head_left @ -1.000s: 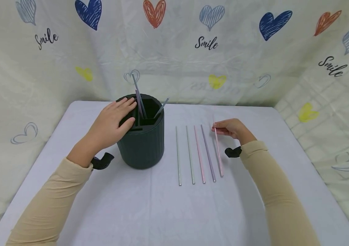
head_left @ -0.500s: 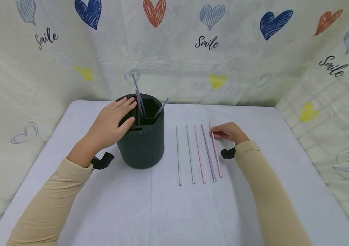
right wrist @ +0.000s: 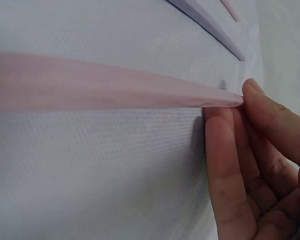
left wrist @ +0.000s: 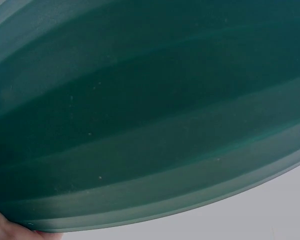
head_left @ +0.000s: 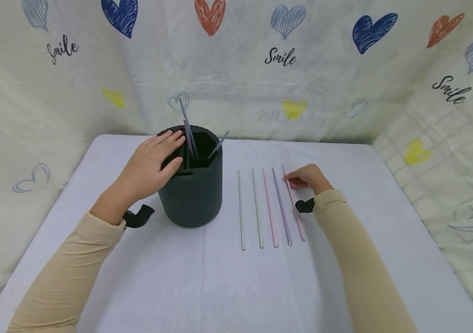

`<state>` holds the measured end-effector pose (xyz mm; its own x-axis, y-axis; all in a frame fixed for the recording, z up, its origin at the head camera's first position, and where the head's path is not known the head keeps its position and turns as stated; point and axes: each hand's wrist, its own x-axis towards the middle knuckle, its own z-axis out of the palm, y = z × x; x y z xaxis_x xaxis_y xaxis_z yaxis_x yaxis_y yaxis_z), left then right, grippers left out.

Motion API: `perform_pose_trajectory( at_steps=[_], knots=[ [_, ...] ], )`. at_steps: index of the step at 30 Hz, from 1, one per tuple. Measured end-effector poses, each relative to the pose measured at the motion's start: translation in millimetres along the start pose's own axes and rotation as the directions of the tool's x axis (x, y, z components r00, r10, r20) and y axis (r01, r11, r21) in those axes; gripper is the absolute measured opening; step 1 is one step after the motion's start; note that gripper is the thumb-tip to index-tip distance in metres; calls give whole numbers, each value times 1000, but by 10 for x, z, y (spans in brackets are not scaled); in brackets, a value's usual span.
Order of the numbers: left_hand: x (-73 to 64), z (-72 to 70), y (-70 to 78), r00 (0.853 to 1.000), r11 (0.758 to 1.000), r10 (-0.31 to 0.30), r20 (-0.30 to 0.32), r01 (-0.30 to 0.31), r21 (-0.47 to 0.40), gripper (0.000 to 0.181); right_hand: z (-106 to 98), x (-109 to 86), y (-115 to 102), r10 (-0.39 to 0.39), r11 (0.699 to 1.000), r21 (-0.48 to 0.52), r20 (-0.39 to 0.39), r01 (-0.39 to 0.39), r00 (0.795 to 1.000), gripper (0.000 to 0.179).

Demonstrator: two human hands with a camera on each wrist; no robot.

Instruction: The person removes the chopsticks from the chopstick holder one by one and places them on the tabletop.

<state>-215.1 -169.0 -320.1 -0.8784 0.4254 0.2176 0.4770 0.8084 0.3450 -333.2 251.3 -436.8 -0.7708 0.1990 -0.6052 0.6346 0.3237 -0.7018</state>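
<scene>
My left hand (head_left: 149,162) rests with straight fingers on the rim of a dark green ribbed holder (head_left: 190,199); in the left wrist view the ribbed wall (left wrist: 150,110) fills most of the picture. A few blue and purple chopsticks stick up from one of its compartments. At the right, my right hand (head_left: 306,177) pinches the far end of a pink chopstick (head_left: 295,212) between thumb and fingers, low at the tablecloth. The right wrist view shows this pink chopstick (right wrist: 115,87) running away from the fingertips. Beside it lies a purple chopstick (head_left: 282,208).
Left of the purple chopstick lie another pink chopstick (head_left: 270,208) and two pale green ones, roughly parallel and spaced apart. A white cloth covers the table (head_left: 203,286). Behind it hangs a pale curtain (head_left: 236,69) printed with hearts.
My right hand has moved slightly left and lowered the pink chopstick toward the row; its near end has since swung a little right. The left hand stays on the holder.
</scene>
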Motion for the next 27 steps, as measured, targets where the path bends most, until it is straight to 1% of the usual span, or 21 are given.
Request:
perform_pose_trajectory(
  at_steps=[3,6,9,11,14,16,18,21,23,25,27],
  knots=[
    [5,-1,5,1000,1000,2,7,-2,-2,55,-4,-12,3,2,1000,-20,0,-2,1000,12],
    [1,-6,18,1000,1000,0,16,0,-6,55,-18,-11,13,1,999,-43,3,-1,1000,14],
    [1,4,16,1000,1000,-4,16,4,-5,54,-31,7,23,-17,999,-51,-20,16,1000,14],
    [5,14,12,1000,1000,-3,12,4,-4,54,-33,-13,8,-66,997,-44,-41,65,997,21],
    [17,25,2,1000,1000,-2,2,2,-1,54,-20,-109,-71,-182,983,3,-57,182,982,37],
    [18,20,2,1000,1000,1,0,-1,-2,54,13,-231,-158,-283,957,49,-43,285,958,44],
    [14,14,1,1000,1000,1,-1,-1,-3,54,66,-360,-255,-352,932,86,-19,353,936,48],
    [2,3,1,1000,1000,2,1,-2,-7,54,177,-557,-392,-441,889,149,21,433,898,51],
    [0,7,-3,1000,1000,2,-2,-2,-7,54,262,-700,-470,-495,856,191,41,480,868,49],
    [3,15,-8,1000,1000,1,-8,-1,-7,54,346,-847,-540,-554,816,240,63,526,830,47],
    [9,25,-16,1000,1000,-3,-17,3,-6,54,422,-996,-604,-599,785,260,87,563,796,45]
  ],
)
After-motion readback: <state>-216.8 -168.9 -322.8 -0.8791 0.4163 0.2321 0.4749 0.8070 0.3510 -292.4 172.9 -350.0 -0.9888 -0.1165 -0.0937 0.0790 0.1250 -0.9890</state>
